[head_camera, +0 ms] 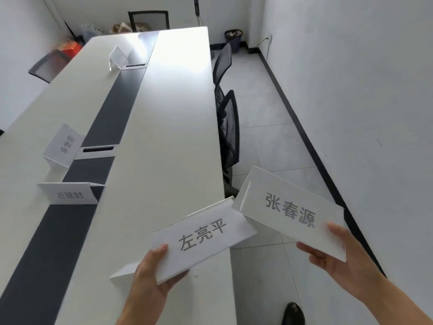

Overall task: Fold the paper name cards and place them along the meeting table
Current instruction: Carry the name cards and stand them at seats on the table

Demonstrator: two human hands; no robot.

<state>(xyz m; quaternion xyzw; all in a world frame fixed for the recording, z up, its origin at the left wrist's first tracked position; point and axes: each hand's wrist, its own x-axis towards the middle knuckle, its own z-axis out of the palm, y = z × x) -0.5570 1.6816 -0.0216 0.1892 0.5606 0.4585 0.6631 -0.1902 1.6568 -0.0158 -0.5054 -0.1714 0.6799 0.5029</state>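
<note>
My left hand (150,275) grips a folded white name card with grey characters (201,238), held just above the near right edge of the long white meeting table (168,141). My right hand (339,259) holds a second name card (290,209) out over the floor, right of the table. Two more name cards stand on the table's left half: one (70,194) near the dark centre strip, another (62,146) farther back and turned sideways. An empty clear card stand (118,57) sits far down the table.
A dark strip with cable slots (96,151) runs down the table's middle. Two black mesh chairs (229,127) stand along the right side, another (148,19) at the far end. A waste bin (233,39) stands in the far corner. My shoe (293,314) shows on the tiled floor.
</note>
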